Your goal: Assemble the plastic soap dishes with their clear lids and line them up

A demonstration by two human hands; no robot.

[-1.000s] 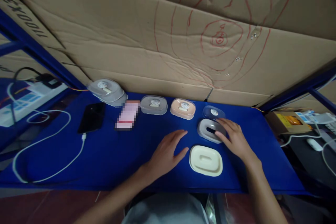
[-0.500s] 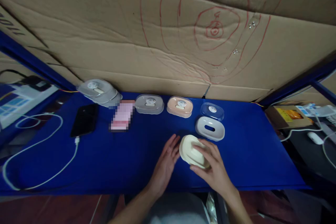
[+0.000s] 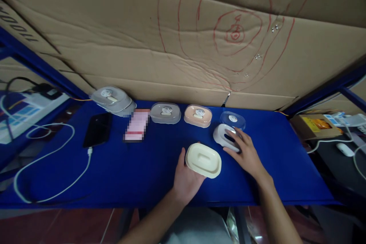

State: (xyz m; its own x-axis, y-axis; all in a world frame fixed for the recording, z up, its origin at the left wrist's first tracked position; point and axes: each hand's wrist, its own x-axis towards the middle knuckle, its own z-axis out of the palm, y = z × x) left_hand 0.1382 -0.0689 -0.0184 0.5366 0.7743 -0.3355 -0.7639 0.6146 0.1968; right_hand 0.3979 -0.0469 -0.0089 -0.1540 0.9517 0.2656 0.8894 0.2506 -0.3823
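A cream oval soap-dish part (image 3: 203, 159) rests on the palm of my left hand (image 3: 185, 179), which cups it from beneath just above the blue table (image 3: 137, 167). My right hand (image 3: 245, 154) reaches to the right of it, its fingers curled over a tilted grey oval tray with a slot (image 3: 223, 135). Behind that tray lies a clear lid with a round sticker (image 3: 233, 119).
Along the cardboard wall (image 3: 183, 45) sit a peach soap box (image 3: 198, 116), a grey one (image 3: 165, 113), a blurred pink card (image 3: 137, 125) and a stack of clear-lidded boxes (image 3: 113, 100). A black phone (image 3: 97, 129) on a white cable (image 3: 54, 183) lies left. A cardboard box (image 3: 310, 129) stands right.
My right hand let go of the cream part and moved back to the grey slotted tray, tipping it up. My left hand has slid under the cream part and holds it.
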